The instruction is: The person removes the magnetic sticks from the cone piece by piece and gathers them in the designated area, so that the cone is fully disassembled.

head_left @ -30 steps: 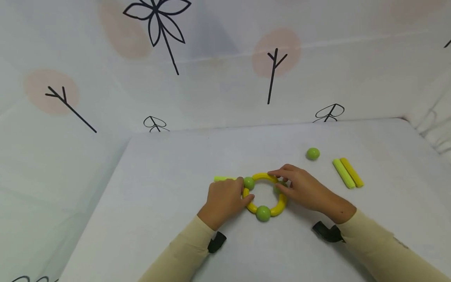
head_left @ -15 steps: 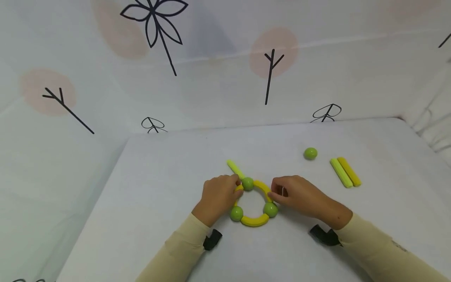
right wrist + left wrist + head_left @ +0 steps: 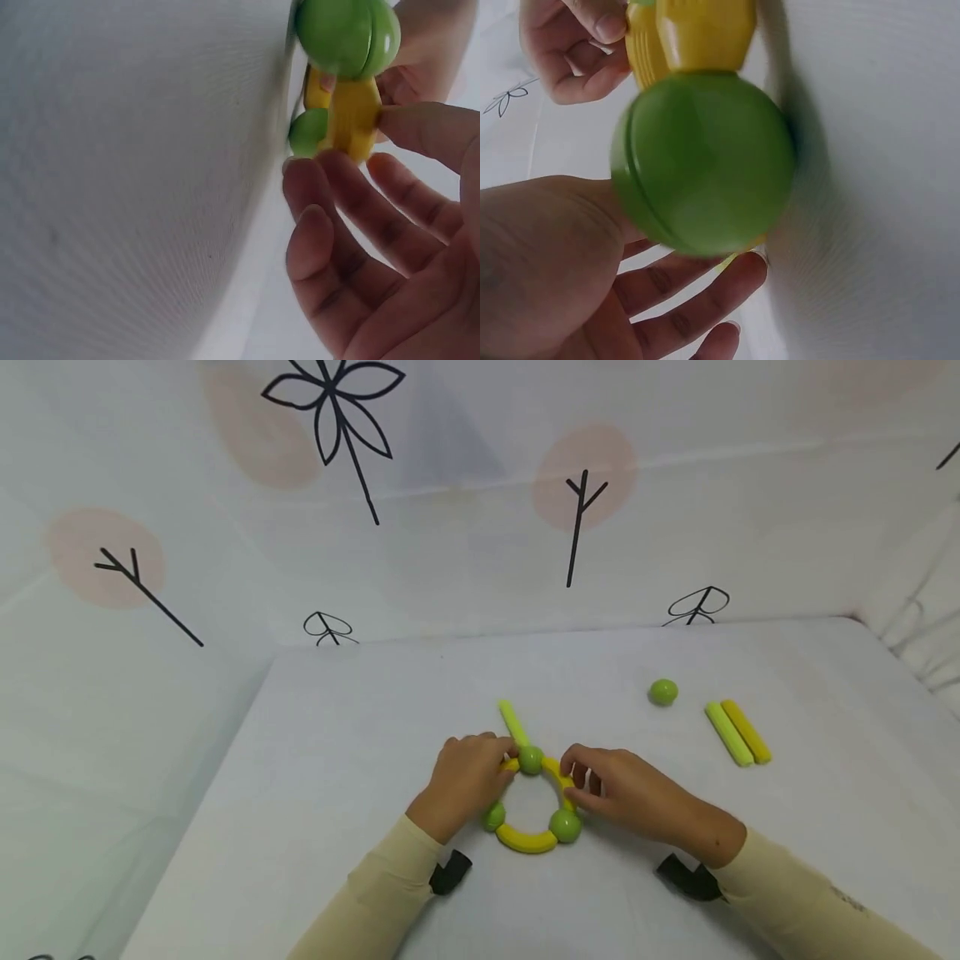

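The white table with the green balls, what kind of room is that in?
Probably a small play or craft corner screened off by cloth. A white cloth-covered table sits between hanging sheets printed with black trees and pink circles, and on it lie toy building pieces: a loose green ball and two yellow sticks.

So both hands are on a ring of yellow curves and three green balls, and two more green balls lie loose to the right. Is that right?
Not quite: only one loose green ball lies to the right, beside two sticks. The head view shows it. Both the left hand and right hand are on the ring.
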`<state>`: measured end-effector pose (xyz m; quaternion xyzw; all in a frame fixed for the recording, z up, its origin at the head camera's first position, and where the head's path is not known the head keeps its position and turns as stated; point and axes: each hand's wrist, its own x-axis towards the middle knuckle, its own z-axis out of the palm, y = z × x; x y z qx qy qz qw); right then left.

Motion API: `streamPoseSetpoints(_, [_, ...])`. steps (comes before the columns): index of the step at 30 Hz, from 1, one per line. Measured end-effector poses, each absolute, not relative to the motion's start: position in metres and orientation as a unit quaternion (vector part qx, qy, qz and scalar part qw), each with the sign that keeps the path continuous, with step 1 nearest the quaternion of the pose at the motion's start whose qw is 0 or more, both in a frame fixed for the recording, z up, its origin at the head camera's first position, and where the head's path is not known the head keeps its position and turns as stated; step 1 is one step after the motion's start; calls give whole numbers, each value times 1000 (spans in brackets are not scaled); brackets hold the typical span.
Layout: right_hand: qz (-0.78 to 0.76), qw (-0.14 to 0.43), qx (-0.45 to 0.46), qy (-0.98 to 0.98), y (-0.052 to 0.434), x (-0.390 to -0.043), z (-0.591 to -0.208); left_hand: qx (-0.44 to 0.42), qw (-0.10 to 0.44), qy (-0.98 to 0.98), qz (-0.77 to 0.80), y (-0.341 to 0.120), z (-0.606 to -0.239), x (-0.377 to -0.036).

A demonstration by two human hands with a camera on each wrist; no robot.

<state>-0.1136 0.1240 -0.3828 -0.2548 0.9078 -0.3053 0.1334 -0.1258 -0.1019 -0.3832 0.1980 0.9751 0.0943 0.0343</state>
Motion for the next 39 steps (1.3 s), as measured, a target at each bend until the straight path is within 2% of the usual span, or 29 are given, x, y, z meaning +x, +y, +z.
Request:
streamPoseSetpoints(9, [-296, 162, -292, 895, 124, -113, -391, 212, 45, 972, 87, -99, -382, -123])
streamPoseSetpoints(17, [-306, 175, -307, 884, 122, -111, -389, 224, 19, 971, 86, -98, -383, -121])
streamPoseSetpoints(27, [-315, 185, -342, 866, 121, -106, -388, 231, 12, 966, 112, -98, -383, -121])
streamPoseSetpoints(33, [-315, 205, -350, 858, 119, -102, -388, 229, 26, 962, 143, -98, -385, -122])
streamPoseSetpoints(39, [-310, 191, -356, 861, 120, -104, -387, 227, 17, 961, 156, -99, -385, -122])
